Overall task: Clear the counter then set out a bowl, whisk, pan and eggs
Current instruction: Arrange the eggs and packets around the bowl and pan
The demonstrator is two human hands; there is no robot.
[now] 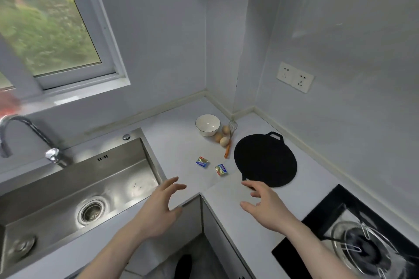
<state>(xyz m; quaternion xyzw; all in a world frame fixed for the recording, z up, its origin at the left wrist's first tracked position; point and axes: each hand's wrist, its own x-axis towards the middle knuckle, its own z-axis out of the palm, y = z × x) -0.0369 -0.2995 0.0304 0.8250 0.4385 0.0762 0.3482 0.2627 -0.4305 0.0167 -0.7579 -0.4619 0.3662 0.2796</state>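
Left hand (pixel 162 203): fingers spread, holding nothing, near the pan.
Right hand (pixel 263 205): fingers spread, empty, at the pan's front handle.
Pan (pixel 265 159): flat on the counter (pixel 176 142).
Bowl (pixel 207 124), eggs (pixel 221 136), whisk (pixel 230 137): behind the pan's left side.
Packets (pixel 212 166): left of the pan.

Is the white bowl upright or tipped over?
Upright: the white bowl stands with its round rim up, showing an empty inside.
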